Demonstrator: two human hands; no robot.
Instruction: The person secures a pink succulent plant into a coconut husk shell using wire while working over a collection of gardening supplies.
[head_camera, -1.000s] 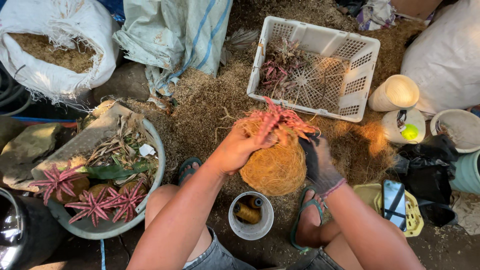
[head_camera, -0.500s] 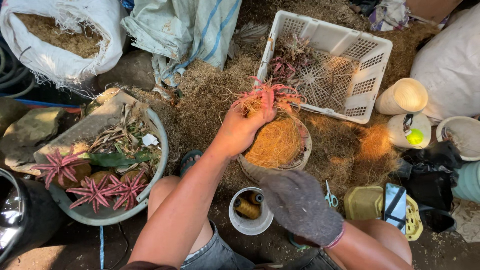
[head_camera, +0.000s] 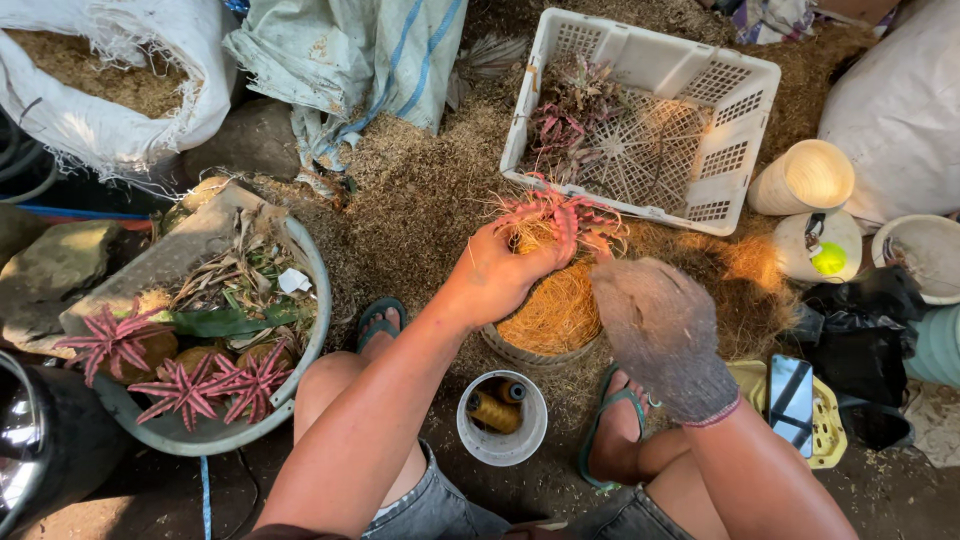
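My bare left hand (head_camera: 500, 272) grips a ball of brown coconut fibre (head_camera: 555, 305) with a pink star-shaped plant (head_camera: 562, 215) on top. The ball rests in a round woven ring on the ground between my feet. My right hand (head_camera: 660, 335), in a grey work glove, presses against the right side of the fibre ball, just under the plant's leaves. A white plastic crate (head_camera: 660, 120) behind the ball holds a few more reddish plants.
A grey basin (head_camera: 205, 435) at left holds several finished fibre balls with pink plants. A small white cup (head_camera: 500, 418) with thread spools stands near my knees. Sacks of fibre lie at upper left, white pots, a yellow basket and a phone at right.
My gloved right hand came back up from near my lap to the side of the fibre ball. The left hand kept its grip on the ball and plant.
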